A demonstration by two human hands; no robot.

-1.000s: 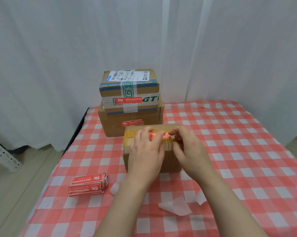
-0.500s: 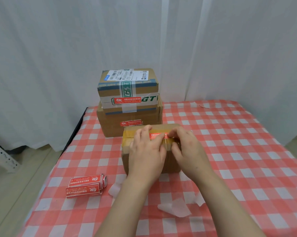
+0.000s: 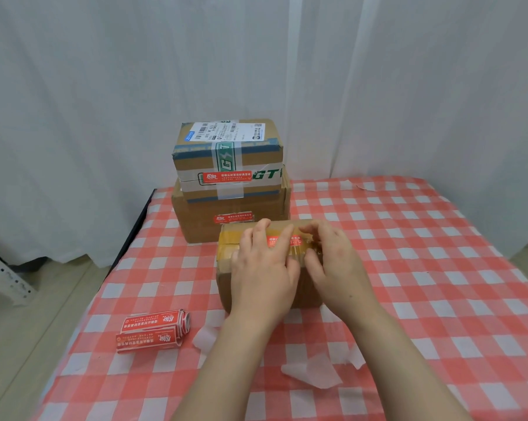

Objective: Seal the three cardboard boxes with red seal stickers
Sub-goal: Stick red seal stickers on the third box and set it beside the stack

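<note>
While left grip (image 3: pixel 262 268) presses sticker (image 3: pixel 275 241) flat-fingered, right grip (image 3: pixel 335 265) unclear, checked tablecloth (image 3: pixel 423 268), white curtains (image 3: pixel 104 101)

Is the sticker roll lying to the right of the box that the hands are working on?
No, the sticker roll lies on the checked tablecloth to the left of that box.

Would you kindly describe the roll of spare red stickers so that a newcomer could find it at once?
Start at the red-and-white checked tablecloth and go to its near left part, left of the closest cardboard box. There the roll of red stickers lies on the cloth beside a white paper scrap. It alone is a loose curled strip; the other red stickers are stuck on boxes.
</note>
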